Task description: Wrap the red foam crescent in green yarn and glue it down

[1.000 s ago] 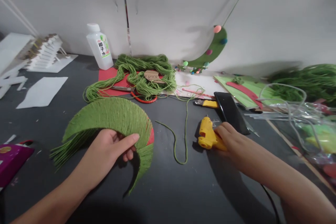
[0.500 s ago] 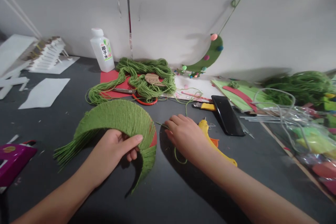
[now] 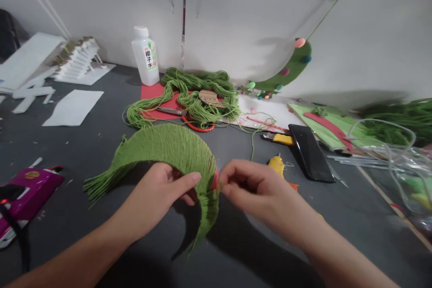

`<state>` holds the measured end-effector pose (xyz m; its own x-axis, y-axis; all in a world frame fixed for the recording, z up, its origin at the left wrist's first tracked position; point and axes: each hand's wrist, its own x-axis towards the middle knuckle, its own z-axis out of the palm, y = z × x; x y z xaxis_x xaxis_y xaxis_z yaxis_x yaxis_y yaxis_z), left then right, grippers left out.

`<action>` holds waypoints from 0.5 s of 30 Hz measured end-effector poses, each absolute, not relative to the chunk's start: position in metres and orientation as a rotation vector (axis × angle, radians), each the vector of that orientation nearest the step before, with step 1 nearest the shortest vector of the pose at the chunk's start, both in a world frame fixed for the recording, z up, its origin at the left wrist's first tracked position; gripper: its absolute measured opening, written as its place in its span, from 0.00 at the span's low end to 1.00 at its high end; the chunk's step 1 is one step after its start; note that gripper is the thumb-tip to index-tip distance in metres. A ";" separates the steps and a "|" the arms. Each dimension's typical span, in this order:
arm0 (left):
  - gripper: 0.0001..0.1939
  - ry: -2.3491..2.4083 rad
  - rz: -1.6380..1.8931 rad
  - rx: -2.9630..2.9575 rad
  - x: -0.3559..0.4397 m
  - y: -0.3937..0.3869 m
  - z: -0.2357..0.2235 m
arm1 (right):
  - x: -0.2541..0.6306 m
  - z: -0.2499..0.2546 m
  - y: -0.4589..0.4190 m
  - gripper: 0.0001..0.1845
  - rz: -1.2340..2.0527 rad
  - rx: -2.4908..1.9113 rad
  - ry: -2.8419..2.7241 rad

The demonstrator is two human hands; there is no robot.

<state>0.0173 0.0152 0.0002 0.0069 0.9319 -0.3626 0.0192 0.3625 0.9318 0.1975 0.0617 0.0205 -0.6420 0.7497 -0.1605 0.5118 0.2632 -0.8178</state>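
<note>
A crescent moon shape (image 3: 168,146) wrapped in green yarn is held above the dark table, with loose strands trailing from its left end. My left hand (image 3: 167,186) grips its inner curve, thumb on the front face and fingers behind. A small red patch (image 3: 215,179) shows bare of yarn on the outer right edge. At that patch my right hand (image 3: 253,189) pinches a green yarn end between thumb and forefinger, touching or nearly touching the edge. Most of that strand is hidden by the hand. Behind my right hand lies a yellow glue gun (image 3: 276,164), partly covered.
Behind the crescent lie a green yarn skein (image 3: 199,82), red-handled scissors (image 3: 199,127) and a white bottle (image 3: 146,56). A utility knife (image 3: 281,138) and black phone (image 3: 310,153) sit at right, a purple device (image 3: 32,193) at left. A decorated green crescent (image 3: 290,72) hangs by the wall.
My right hand has brought the yarn end left to the crescent's red edge and turned palm inward. The whole scene has shifted right in view; my left hand keeps its hold.
</note>
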 end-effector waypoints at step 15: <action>0.11 1.370 0.863 0.852 0.021 0.010 -0.001 | 0.192 0.015 0.046 0.07 1.106 -1.132 -2.322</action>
<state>0.0213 0.0103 -0.0011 0.0163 0.8939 -0.4480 -0.0181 0.4483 0.8937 0.1921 0.0463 0.0150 -0.6298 0.7758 -0.0391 0.5194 0.3831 -0.7639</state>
